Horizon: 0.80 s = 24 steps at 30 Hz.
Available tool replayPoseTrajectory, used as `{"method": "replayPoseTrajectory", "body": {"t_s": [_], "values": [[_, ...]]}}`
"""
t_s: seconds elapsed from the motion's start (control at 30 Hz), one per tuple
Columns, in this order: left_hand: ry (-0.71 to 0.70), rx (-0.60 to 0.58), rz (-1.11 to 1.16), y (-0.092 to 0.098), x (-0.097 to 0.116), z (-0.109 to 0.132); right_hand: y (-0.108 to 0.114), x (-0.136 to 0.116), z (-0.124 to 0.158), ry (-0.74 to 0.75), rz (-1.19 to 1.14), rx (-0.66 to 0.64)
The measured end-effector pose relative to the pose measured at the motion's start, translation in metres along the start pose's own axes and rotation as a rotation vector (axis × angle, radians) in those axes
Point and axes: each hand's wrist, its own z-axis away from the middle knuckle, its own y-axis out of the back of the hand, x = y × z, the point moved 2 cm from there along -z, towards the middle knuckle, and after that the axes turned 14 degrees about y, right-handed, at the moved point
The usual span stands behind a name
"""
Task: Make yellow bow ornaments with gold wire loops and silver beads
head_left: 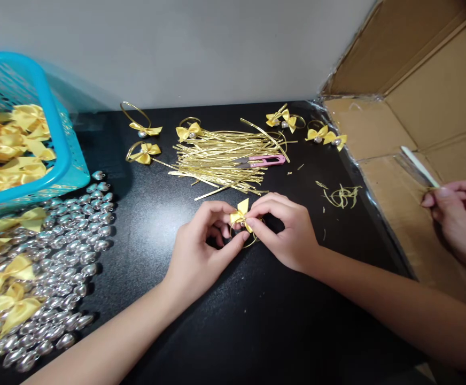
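The black table is the biggest thing here, with a blue basket of yellow bows at its left. Near the far edge lies a pile of gold ties; they look thin and light, probably bendy enough to hold a curve, and smooth enough to slide over one another. Silver beads spread in front of the basket; their shine suggests a slick, hard shell that would roll out of a loose pinch.

The left hand has its fingertips at the left side of a small bow, its thumb reaching in from below. The right hand pinches the same bow near its middle between thumb and forefinger. So both hands grasp it, just above the table and in front of the gold pile. Another person's hand, at the far right, holds a pale stick.

The bow looks like satin: soft, nearly weightless, a bit slippery, easily creased. The knot at its centre is likely the best place to take hold, since the loops would squash. A gold ring hangs below it, springier than the ribbon and best steadied close to the knot. Whether a bead sits under the fingers I cannot tell.
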Motion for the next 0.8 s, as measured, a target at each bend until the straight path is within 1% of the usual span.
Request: {"method": "replayPoseTrajectory", "body": {"t_s": [0.1,0.17,0.27,0.37,0.47,0.7,0.8], "values": [[-0.2,0.135,-0.171,0.0047,0.0054,0.0002,0.0005,0.0,-0.0012,-0.012,-0.022,0.004],[-0.32,0.199,-0.321,0.0072,0.0091,0.001,0.0011,-0.0003,-0.0019,-0.016,-0.029,0.007],[-0.398,0.259,-0.478,0.0093,0.0109,0.0023,0.0017,-0.0006,-0.0021,-0.015,-0.033,0.007],[-0.416,0.294,-0.563,0.009,0.0089,0.0026,0.0013,-0.0006,-0.0017,-0.013,-0.042,0.002],[-0.404,0.294,-0.564,0.0074,0.0059,0.001,0.0007,-0.0005,-0.0017,-0.007,-0.05,-0.004],[-0.314,0.201,-0.379,0.0082,0.0072,-0.0032,0.0003,0.0003,-0.0019,0.011,-0.041,-0.008],[-0.28,0.19,-0.307,0.0109,0.0086,-0.0035,-0.0001,0.0008,-0.0011,0.023,-0.036,-0.008]]}}
